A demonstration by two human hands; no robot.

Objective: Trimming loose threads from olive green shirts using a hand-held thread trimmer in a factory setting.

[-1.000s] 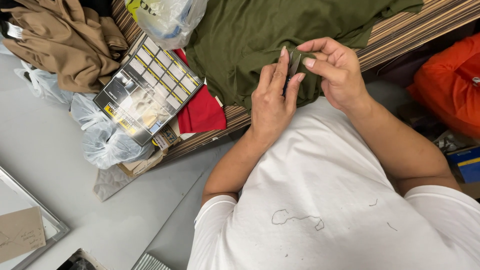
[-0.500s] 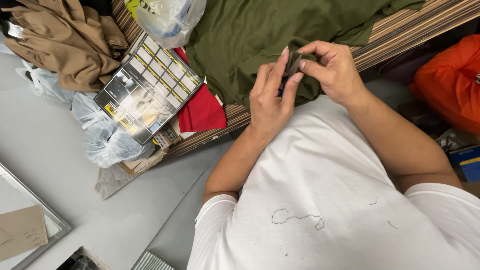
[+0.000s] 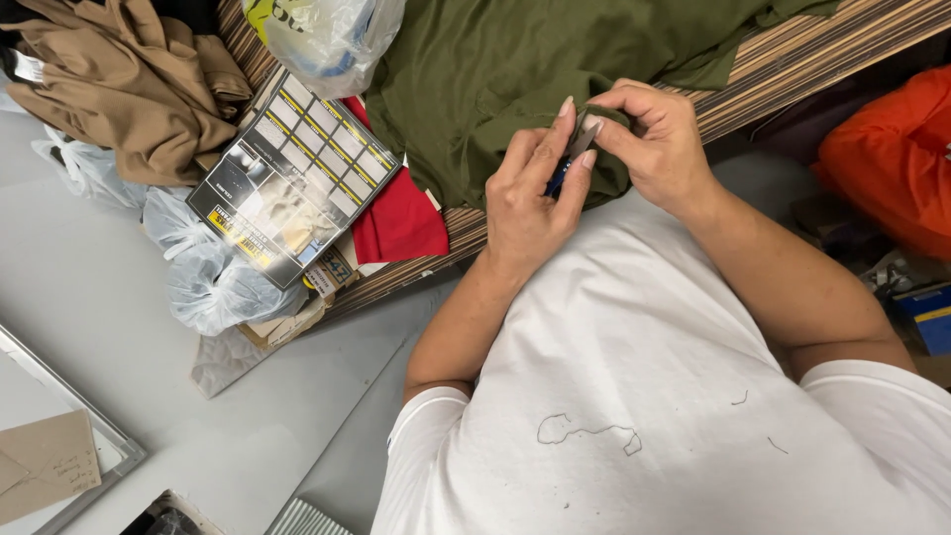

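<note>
An olive green garment (image 3: 515,59) lies spread on a striped table (image 3: 792,64). My right hand (image 3: 659,144) pinches a fold of its near edge. My left hand (image 3: 525,203) is pressed close against that fold and holds a small tool (image 3: 573,157) with a metal tip and a blue handle, its tip at the pinched cloth. Both hands meet just above my white shirt (image 3: 644,396), which has loose threads lying on it.
To the left lie a red cloth (image 3: 396,218), a black and yellow printed card pack (image 3: 292,178), clear plastic bags (image 3: 213,282) and a tan garment (image 3: 129,89). A filled plastic bag (image 3: 327,35) sits at the top. An orange bag (image 3: 892,159) stands at the right.
My hands have drawn closer together. The left fingers have curled around the small tool, and the right hand has bunched more of the green cloth.
</note>
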